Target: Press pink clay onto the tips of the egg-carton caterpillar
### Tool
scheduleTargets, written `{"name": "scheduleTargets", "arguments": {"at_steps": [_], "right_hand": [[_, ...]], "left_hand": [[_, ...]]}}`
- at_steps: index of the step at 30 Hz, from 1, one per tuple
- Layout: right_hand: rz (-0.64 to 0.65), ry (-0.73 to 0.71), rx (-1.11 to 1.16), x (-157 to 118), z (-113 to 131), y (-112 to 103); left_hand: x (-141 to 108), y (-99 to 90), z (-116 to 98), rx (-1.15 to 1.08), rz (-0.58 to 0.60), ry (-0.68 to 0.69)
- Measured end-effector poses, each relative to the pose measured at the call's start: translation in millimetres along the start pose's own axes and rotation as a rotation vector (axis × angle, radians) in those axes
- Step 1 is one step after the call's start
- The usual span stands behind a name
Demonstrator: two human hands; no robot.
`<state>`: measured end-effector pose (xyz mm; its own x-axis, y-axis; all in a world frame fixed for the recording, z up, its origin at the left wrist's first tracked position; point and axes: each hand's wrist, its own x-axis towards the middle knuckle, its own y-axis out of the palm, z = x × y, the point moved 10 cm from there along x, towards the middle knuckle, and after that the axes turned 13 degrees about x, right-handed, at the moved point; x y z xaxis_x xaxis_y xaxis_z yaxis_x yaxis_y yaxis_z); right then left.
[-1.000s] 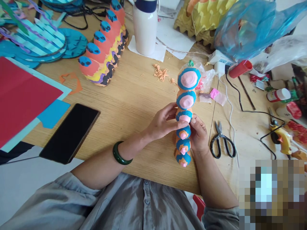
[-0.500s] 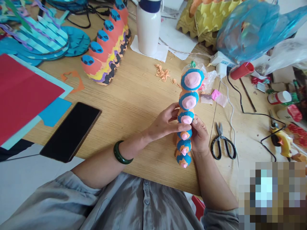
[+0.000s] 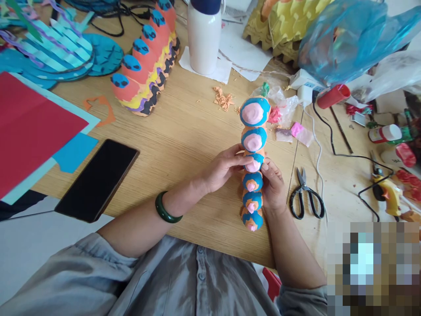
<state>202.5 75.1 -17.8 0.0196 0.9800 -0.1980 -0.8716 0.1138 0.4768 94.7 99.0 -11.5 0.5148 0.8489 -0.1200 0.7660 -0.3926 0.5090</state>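
Note:
Between my hands is an orange egg-carton strip, its row of bumps capped with blue and pink clay. My left hand grips it from the left, the thumb lying on the pink patch of the third bump from the far end. My right hand holds the right side, its thumb against the edge by that same bump. The pink patches on the far bumps are wide and flat; those on the near bumps are small lumps. To the right of my right hand lie black-handled scissors.
A black phone and red paper lie at left. Behind are a finished-looking orange bumpy strip, a white bottle and orange scraps. Cables, a red cylinder and a blue plastic bag crowd the right.
The far end of the egg-carton strip has swung left, so it stands straighter. My left thumb has moved up, off the fourth bump and onto the third one's pink clay.

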Motion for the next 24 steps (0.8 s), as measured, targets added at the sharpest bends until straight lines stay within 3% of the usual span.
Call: {"name": "scheduleTargets", "arguments": {"at_steps": [6,11,17,24], "right_hand": [[-0.015,0.023,0.042,1,1,0],[-0.022,0.020,0.014,2,1,0],[-0.002,0.021,-0.011,0,3,3],[0.005,0.010,0.000,3,1,5]], "left_hand": [[-3,-3.4,-1,0.004,-0.068,-0.009],[-4,2.5,-9,0.046,0.010,0.064],[-5,-4.5,-10,0.152,-0.065,0.101],[-4,-13.2,-6,0.193,-0.142,0.049]]}}
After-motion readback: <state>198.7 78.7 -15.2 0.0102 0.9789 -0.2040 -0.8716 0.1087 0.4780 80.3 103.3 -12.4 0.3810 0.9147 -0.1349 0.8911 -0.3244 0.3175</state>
